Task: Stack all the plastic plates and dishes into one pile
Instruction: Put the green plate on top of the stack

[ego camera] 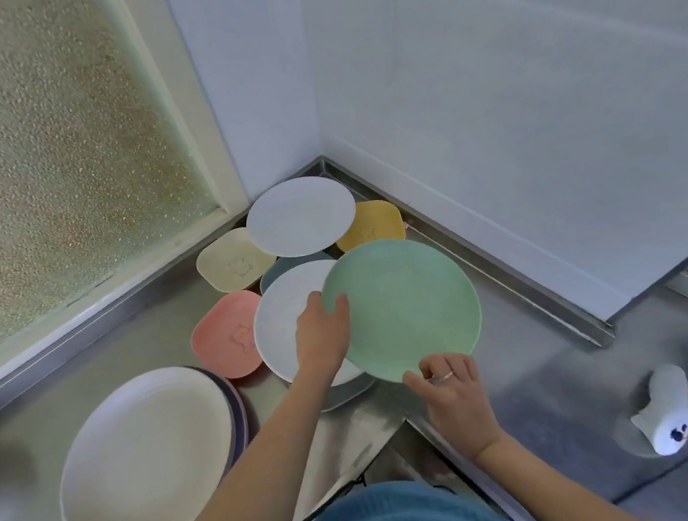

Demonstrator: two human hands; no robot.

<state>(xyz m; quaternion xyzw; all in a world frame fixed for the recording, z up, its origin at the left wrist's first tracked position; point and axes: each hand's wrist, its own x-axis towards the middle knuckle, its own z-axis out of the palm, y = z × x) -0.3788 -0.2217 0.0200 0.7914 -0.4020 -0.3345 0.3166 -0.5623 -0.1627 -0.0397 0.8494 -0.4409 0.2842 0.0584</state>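
Setting: Stainless steel counter in a corner, frosted window at left, white wall panels at right, seen from the head camera.

Green plate: held tilted above the counter, its left edge over a white plate that sits on other dishes.

Left hand: grip closed on the green plate's left rim, thumb on top, fingers beneath.

Right hand: grip pinching the near rim of the same plate; a ring shows on one finger.

Pile: a large cream plate tops a stack with a purple plate under it, at the near left of the counter.

Loose dishes: pink square dish, cream square dish, yellow square dish, a pale round plate lying over them, and a blue-grey dish mostly hidden.

Key relation: the pile lies down and to the left of the held plate, on the left hand's side, so that hand is nearer; likely the plate must travel leftward across the white plate to reach it.

Also present: a small white seal-shaped toy on the counter at right.
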